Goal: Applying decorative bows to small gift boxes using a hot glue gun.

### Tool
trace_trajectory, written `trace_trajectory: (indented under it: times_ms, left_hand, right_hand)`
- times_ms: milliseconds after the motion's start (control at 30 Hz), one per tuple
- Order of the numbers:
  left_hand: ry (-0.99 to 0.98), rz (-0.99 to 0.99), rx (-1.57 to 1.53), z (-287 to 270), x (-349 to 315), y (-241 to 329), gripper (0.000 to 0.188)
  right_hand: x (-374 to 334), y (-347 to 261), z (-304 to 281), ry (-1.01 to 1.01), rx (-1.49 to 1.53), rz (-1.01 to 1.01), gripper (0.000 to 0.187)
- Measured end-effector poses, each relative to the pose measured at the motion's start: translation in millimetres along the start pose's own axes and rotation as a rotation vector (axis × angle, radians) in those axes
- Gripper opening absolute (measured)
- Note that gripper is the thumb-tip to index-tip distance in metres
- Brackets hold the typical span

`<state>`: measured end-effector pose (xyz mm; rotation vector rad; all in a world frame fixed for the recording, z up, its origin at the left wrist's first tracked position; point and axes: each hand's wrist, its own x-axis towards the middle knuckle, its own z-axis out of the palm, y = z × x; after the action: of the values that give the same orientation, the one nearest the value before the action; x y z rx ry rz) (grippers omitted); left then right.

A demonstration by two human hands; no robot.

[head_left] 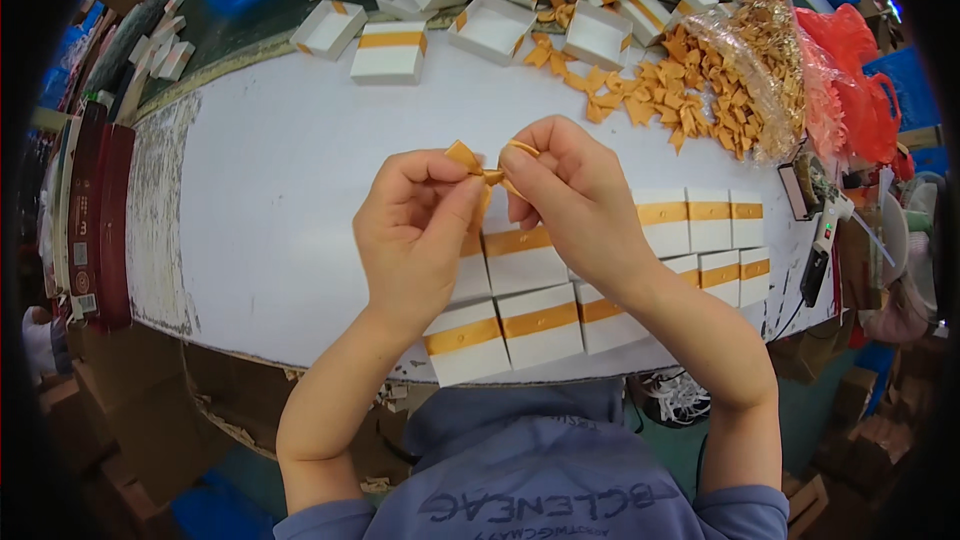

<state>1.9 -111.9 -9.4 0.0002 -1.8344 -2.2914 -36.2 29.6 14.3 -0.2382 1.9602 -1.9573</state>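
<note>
A small gold ribbon bow (490, 178) is held up between my two hands, above the white worktable (280, 200). My left hand (418, 215) pinches one side of it between thumb and fingers. On the other side my right hand (570, 190) pinches a loop of the same bow. Below my hands stand two rows of white boxes (545, 350), each with a gold ribbon band across it and a small spot on the band. My right hand and forearm hide some of these boxes.
Loose gold bows (650, 90) spill from a clear plastic bag (765, 70) at the far right, beside a red bag (850, 80). White boxes with gold bands (390, 50) pile up along the far edge. Dark red boxes (105, 210) stand at the left; a power strip (825, 240) lies right.
</note>
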Motion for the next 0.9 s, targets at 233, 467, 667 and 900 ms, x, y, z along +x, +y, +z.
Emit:
trace_trajectory:
  times_ms: [233,467,667,900]
  left_hand:
    - [-0.006,0.262,0.663,-41,-51,-4,0.017]
    - [-0.050,0.260,0.804,-53,-60,-11,0.019]
    - [-0.067,0.286,0.846,-56,-48,-19,0.021]
    - [-0.163,0.524,1.284,-55,-44,-22,0.021]
  right_hand:
    - [-10,17,17,-0.220,-0.488,0.059,0.016]
    - [-12,25,26,-0.196,-0.936,-0.163,0.020]
    - [-1,26,32,-0.161,-1.008,-0.168,0.018]
    - [4,30,32,-0.183,-1.073,-0.110,0.019]
